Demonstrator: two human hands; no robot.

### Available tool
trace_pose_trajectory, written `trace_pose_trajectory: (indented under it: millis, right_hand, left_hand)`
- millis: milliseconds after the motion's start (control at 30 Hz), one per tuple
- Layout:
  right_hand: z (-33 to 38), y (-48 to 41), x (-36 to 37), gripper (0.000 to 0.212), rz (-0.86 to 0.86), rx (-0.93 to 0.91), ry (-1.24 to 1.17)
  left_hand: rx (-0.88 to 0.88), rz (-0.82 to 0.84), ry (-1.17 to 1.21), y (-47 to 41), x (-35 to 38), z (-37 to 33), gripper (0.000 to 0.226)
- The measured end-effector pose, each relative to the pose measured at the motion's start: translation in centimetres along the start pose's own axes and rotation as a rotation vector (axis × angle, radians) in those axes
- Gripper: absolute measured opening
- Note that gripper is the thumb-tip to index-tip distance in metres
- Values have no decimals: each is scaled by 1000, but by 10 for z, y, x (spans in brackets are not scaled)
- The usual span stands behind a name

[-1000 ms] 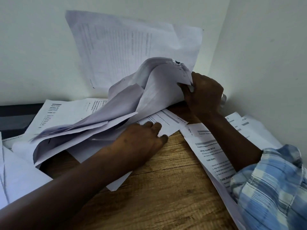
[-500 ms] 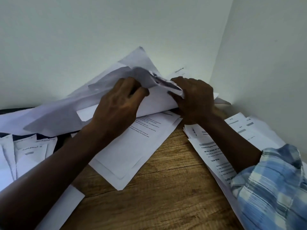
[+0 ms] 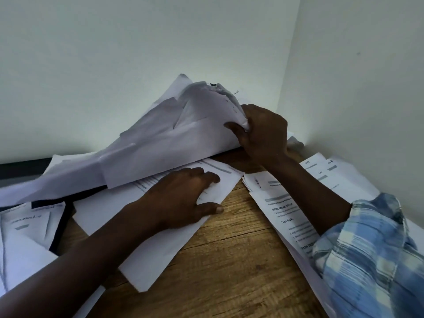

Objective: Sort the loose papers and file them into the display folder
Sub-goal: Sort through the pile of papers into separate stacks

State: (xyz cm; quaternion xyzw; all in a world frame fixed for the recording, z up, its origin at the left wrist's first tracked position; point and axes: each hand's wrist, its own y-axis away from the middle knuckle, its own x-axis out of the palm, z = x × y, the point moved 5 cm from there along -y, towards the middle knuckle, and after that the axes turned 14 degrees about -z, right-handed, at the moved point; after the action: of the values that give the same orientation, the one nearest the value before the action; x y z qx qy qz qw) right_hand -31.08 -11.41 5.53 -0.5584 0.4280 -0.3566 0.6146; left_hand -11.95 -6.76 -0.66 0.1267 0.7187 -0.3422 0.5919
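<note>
The right hand (image 3: 263,131) clenches the crumpled corner of a raised bundle of papers (image 3: 174,138), which droops away to its left. The left hand (image 3: 183,198) lies flat, fingers straight, pressing a printed sheet (image 3: 160,239) to the table (image 3: 229,260). Such paper is light, limp and quick to crease, so it is better held by a flat edge. The bundle hides what lies beneath it; a dark edge (image 3: 62,223) left of the left forearm may be the folder, I cannot tell
</note>
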Motion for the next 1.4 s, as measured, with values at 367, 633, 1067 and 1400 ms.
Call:
trace_pose_trajectory:
  millis: [367, 633, 1067, 1400]
  right_hand:
    - [9, 5, -1, 27, 13, -38, 17]
    - [13, 10, 7, 21, 109, -92, 65]
    - [18, -3, 2, 32, 390, -200, -110]
    - [22, -6, 7, 38, 1000, -131, 144]
  left_hand:
    - [-117, -135, 120, 3, -3, 0, 38]
    - [-27, -118, -145, 6, -4, -31, 20]
    - [-13, -309, 219, -6, -141, -25, 10]
    - [-424, -476, 579, 22, -217, 32, 15]
